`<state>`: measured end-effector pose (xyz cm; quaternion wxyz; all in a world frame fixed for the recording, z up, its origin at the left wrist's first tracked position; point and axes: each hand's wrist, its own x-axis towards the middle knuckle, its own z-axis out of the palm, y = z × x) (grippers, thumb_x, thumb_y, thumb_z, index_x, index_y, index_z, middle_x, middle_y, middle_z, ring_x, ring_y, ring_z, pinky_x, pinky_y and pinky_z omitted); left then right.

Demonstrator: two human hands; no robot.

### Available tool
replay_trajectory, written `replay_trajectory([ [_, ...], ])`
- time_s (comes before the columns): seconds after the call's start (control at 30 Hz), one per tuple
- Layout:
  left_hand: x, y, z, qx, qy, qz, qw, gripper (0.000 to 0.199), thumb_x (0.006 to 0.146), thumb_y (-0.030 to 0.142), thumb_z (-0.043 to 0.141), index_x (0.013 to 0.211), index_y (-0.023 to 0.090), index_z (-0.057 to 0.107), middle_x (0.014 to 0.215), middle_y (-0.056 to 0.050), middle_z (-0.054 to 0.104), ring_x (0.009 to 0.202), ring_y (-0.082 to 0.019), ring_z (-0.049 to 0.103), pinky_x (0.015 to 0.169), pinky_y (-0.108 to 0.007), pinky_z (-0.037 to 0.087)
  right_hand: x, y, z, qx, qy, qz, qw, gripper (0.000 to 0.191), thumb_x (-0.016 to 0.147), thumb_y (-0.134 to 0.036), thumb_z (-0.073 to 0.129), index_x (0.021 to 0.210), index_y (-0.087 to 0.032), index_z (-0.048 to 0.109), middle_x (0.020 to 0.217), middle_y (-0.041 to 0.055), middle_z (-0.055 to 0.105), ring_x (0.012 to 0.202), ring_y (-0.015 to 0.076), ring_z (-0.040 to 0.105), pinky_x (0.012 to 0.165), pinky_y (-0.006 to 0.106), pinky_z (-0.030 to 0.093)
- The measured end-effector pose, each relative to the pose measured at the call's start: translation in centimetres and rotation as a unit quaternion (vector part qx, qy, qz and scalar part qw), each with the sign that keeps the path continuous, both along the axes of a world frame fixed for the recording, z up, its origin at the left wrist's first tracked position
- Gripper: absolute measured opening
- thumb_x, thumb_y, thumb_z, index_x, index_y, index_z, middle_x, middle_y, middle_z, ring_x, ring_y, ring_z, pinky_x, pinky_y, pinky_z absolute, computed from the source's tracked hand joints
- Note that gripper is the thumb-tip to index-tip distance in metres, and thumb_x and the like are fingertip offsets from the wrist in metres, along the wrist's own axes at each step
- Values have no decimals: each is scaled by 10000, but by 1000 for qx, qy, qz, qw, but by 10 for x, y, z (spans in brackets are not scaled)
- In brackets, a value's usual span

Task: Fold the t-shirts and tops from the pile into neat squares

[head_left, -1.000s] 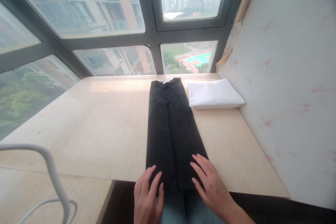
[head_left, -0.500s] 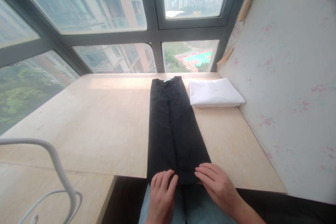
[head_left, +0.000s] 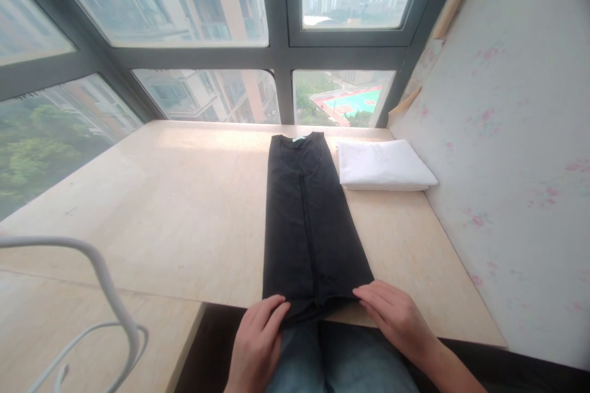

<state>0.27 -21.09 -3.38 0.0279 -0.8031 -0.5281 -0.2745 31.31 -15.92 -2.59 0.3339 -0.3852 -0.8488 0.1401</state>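
A black shirt [head_left: 295, 227], folded into a long narrow strip, lies on the pale wooden tabletop [head_left: 203, 215]. Its round neckline with a light label points toward the window, and its hem comes down to the near table edge. At the hem's left corner, my left hand [head_left: 260, 334] pinches the fabric between thumb and fingers. My right hand [head_left: 399, 316] has hold of the right corner in the same way. Between both hands the hem is lifted slightly, and its layers part a little near the middle.
A folded white cloth [head_left: 386, 164] lies right of the shirt, by the floral-papered wall [head_left: 516, 196]. A grey curved tube [head_left: 104, 276] with a thin white cable stands at lower left. Window frames [head_left: 193, 56] rise behind the table. My legs [head_left: 341, 356] are under the near edge.
My hands have moved apart to the hem's two corners and now grip them. The hem has risen slightly off the edge. The view has shifted a little.
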Motion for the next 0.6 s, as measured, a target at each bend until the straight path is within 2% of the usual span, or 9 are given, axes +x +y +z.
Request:
replay_trajectory([
  [0.2,-29,-5,8,-14,-13,-23,1000,395,879,8,444,1123,224,666,1075,-51,705,992,-161,655,887,-281,550,10,-4,-1,-25,-62,48,997,352,937,-53,441,1130,-210,689,978,60,725,892,173,682,818,320,597],
  [0.43,-38,-12,11,-30,4,-65,997,343,874,72,522,1121,254,673,1101,-41,722,1020,-182,670,902,-293,567,26,-11,-8,-27,-68,0,997,416,876,-10,421,1073,-241,704,1008,62,718,946,190,680,863,359,588],
  [0.53,-40,-20,23,-84,-45,-79,992,321,851,85,513,1072,255,671,1107,-62,716,1039,-197,671,894,-294,576,31,-17,9,-95,-77,24,992,439,818,7,423,1046,-251,696,995,55,717,922,185,693,827,325,601],
  [0.6,-40,-27,36,-185,-106,-120,970,236,871,139,513,1004,261,665,1033,-70,723,964,-196,687,825,-281,594,36,-20,33,-163,-90,76,980,437,784,12,450,1020,-267,690,964,38,722,884,170,706,786,271,608],
])
